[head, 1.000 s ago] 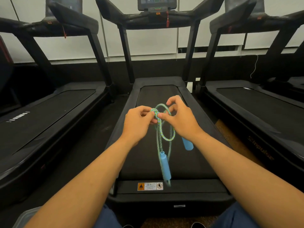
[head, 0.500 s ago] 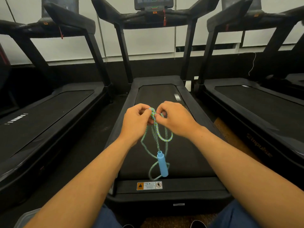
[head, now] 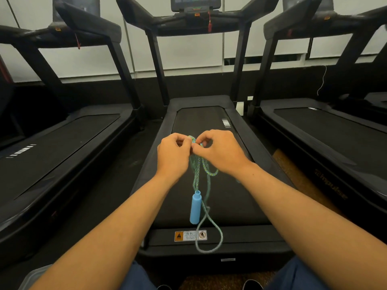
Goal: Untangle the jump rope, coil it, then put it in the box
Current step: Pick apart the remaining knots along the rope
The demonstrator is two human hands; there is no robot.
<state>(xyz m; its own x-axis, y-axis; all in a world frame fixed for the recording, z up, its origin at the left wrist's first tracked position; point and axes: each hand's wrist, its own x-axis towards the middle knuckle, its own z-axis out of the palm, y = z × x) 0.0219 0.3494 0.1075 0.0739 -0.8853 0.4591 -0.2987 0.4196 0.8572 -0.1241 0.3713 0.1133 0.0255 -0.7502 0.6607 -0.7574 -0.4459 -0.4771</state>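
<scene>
A green-and-blue braided jump rope [head: 196, 174] hangs from both my hands above the middle treadmill's belt. My left hand [head: 172, 153] and my right hand [head: 219, 151] pinch its knotted top together, fingertips almost touching. One light-blue handle [head: 195, 207] dangles upright below the hands. A long loop of rope [head: 209, 237] droops past the warning label at the belt's near end. The second handle is hidden. A pale edge at the bottom left may be the box [head: 31, 277], mostly out of frame.
The middle treadmill [head: 209, 122] lies straight ahead, with its console [head: 195, 5] at the top. Two more treadmills [head: 62, 143] flank it left and right [head: 324, 132]. My knees and shoe tips show at the bottom edge.
The wide loop above my hands has been pulled down into the knot. My hands have drawn closer together. One handle has gone out of sight and a longer loop now hangs low.
</scene>
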